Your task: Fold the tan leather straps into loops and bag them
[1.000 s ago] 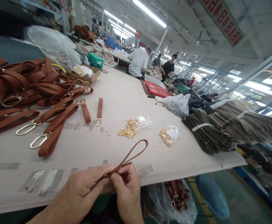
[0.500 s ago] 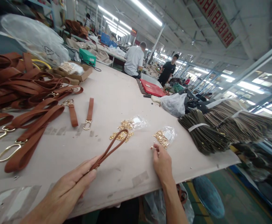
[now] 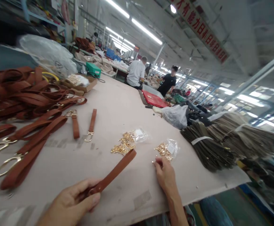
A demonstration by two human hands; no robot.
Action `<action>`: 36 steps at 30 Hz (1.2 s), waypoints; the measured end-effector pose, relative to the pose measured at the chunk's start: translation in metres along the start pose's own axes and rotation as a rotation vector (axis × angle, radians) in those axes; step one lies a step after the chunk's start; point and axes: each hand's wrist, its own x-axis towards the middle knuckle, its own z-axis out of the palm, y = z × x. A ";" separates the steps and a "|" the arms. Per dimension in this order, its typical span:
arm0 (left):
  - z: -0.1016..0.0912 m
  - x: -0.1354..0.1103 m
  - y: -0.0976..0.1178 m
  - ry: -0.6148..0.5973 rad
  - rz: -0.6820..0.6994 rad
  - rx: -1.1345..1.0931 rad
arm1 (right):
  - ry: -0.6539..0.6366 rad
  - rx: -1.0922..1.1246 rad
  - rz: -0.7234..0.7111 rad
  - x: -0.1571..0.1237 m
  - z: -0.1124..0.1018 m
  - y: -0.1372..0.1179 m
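My left hand (image 3: pixel 74 199) is closed around one end of a brown leather strap (image 3: pixel 116 171), folded into a loop that points away to the right above the table. A small round fitting shows on the strap by my thumb. My right hand (image 3: pixel 166 175) rests at the near edge of a small pile of gold metal fittings (image 3: pixel 163 150), beside a clear plastic bag. Its fingertips are pinched together; what lies between them is too small to make out. Another gold pile (image 3: pixel 125 142) spills from a second clear bag (image 3: pixel 140 134) beyond the strap.
Many brown straps with gold clasps (image 3: pixel 33 125) are heaped on the left. A short strap with a clasp (image 3: pixel 92 124) lies apart. Bundled dark strips (image 3: pixel 207 146) stand at the right edge. A cardboard box (image 3: pixel 88 86) and a red folder (image 3: pixel 154 99) sit farther back. Two people are beyond.
My left hand has turned the strap, so its flat face now shows instead of its edges. My right hand stays by the gold fittings. The view has tilted up slightly.
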 end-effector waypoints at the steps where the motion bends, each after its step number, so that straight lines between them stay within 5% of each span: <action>1: 0.003 -0.003 0.009 -0.037 -0.018 -0.026 | 0.005 0.038 0.013 -0.009 0.002 -0.007; 4: 0.007 -0.010 0.026 -0.073 -0.032 -0.034 | 0.010 0.223 -0.011 -0.045 0.012 -0.046; 8: 0.009 -0.016 0.029 -0.059 0.020 -0.015 | -0.040 0.518 -0.255 -0.090 0.032 -0.114; 12: 0.009 -0.022 0.031 -0.085 0.103 -0.010 | -0.070 0.522 -0.387 -0.104 0.050 -0.150; 22: 0.008 -0.031 0.028 -0.035 0.321 0.154 | -0.044 0.432 -0.345 -0.115 0.049 -0.148; 28: 0.011 -0.038 0.030 -0.067 0.437 0.236 | 0.062 0.687 0.070 -0.130 0.057 -0.156; 31: 0.016 -0.040 0.028 -0.111 0.439 0.236 | 0.002 0.888 0.271 -0.133 0.048 -0.162; 34: 0.025 -0.040 0.025 -0.196 0.403 0.224 | -0.123 0.911 0.291 -0.138 0.035 -0.162; 36: 0.035 -0.042 0.022 -0.269 0.381 0.244 | -0.091 0.848 0.274 -0.143 0.026 -0.158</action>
